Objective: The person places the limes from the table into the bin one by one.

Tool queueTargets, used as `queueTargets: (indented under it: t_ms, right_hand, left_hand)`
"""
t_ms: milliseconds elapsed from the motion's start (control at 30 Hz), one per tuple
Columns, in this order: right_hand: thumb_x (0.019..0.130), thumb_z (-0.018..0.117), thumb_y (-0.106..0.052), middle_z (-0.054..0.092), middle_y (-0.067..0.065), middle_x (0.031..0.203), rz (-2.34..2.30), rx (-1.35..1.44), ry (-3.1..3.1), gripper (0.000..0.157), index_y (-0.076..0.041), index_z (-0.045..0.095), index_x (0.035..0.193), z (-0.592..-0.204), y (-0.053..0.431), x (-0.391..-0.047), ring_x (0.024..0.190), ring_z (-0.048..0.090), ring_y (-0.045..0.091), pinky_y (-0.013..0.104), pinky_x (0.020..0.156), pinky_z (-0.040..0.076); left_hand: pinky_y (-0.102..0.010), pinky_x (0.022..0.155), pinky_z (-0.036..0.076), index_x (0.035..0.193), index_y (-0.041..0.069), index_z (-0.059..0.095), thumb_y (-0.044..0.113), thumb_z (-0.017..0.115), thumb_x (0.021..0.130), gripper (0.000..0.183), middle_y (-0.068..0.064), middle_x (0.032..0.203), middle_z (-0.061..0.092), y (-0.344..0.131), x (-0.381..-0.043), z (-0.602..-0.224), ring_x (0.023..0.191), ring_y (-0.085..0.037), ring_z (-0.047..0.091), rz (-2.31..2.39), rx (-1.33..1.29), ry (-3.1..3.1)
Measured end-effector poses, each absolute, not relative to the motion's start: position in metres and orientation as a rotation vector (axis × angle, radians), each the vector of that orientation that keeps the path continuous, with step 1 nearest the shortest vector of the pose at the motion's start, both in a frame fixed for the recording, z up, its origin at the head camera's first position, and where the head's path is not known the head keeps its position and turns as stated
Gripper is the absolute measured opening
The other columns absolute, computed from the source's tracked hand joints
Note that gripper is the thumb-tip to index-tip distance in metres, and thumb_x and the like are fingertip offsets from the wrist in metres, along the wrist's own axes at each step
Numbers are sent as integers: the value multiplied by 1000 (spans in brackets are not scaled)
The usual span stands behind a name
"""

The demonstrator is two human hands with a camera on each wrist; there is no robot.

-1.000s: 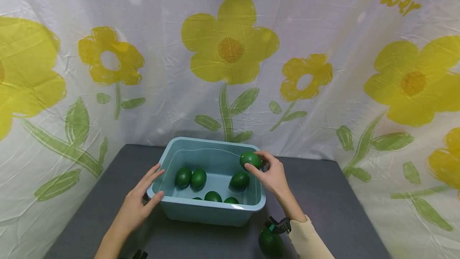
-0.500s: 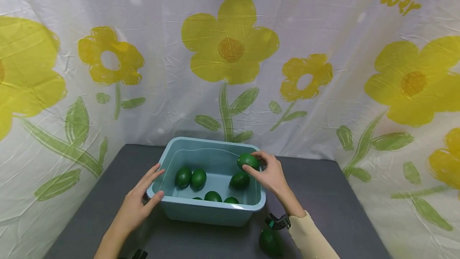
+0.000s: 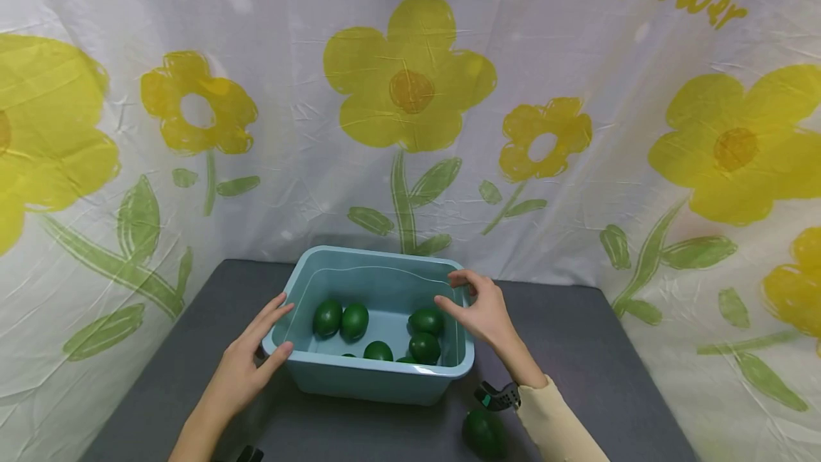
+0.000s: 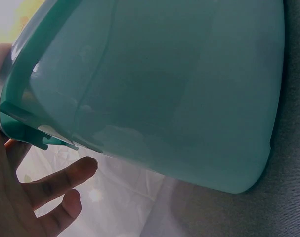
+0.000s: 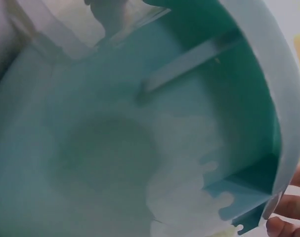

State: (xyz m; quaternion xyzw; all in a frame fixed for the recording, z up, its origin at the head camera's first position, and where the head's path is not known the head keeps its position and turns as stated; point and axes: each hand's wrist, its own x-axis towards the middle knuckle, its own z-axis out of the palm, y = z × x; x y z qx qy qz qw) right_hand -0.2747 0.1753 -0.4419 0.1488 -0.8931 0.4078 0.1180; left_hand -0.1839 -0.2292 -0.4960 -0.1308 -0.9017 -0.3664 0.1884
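A light blue plastic basin (image 3: 359, 378) stands on the dark table with several dark green avocados inside. Two of them, a left avocado (image 3: 328, 318) and its neighbour (image 3: 355, 322), lie side by side. Towards the right, one avocado (image 3: 425, 348) sits just in front of another (image 3: 426, 321). My left hand (image 3: 240, 366) rests at the basin's left front corner, fingers over the rim; in the left wrist view, two fingers hang loose beside the wall. Above the right rim, my right hand (image 3: 481, 309) has thumb and fingers apart, holding nothing. The front wall partly hides the nearest avocados.
Outside the basin, a single avocado (image 3: 484, 435) lies on the table (image 3: 577, 362) near my right forearm. A white cloth (image 3: 295, 127) printed with yellow flowers hangs behind the table and along both sides.
My right hand has let go of the avocado it held over the basin. That avocado now lies inside at the right. My left hand has stayed at the rim.
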Motion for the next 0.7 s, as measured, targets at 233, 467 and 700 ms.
queueTargets:
  t_ms: [233,467,700]
  right_hand:
    - [90,85,-37,75,11,121,1170,434,-2569,52,-11,71,133,-440,180,-268,97,62,25,49,87,49]
    - [89,86,-32,75,13,120,1167,435,-2492,55,-7,69,135,-440,188,-259,98,65,32,48,83,51]
    - [88,87,-29,75,8,119,1149,404,-2436,54,-12,69,136,-436,199,-249,99,66,32,38,76,49]
  left_hand:
    - [-29,68,48,159,23,51,28,70,103,59,-1,170,38,-229,-183,-496,122,-14,53,-1034,-365,-2543]
    - [-28,68,48,159,22,50,27,70,104,59,0,171,38,-230,-185,-496,115,-8,52,-1048,-389,-2535]
    - [-28,67,47,159,21,51,25,71,103,60,-2,171,38,-230,-185,-497,118,-6,51,-1033,-388,-2521]
